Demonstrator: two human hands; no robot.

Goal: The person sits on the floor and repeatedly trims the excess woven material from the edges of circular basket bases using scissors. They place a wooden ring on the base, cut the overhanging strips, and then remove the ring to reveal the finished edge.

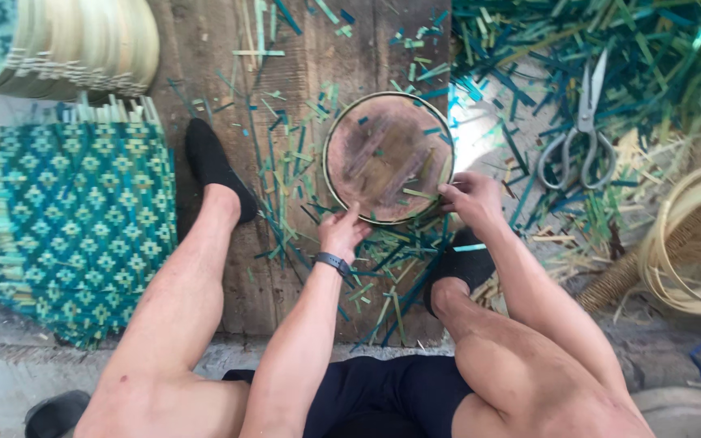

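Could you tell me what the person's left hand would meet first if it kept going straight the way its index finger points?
The left hand points up the picture, its fingertip at the near rim of the round wooden disc. Going straight on, it would probably slide onto the disc's brown face first; height above it is unclear.

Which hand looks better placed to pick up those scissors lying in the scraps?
Probably the right hand. It grips the round disc's edge on the side facing the scissors, which lie among the strip scraps to its right. The left hand rests at the disc's lower rim, farther away, and would have to cross over.
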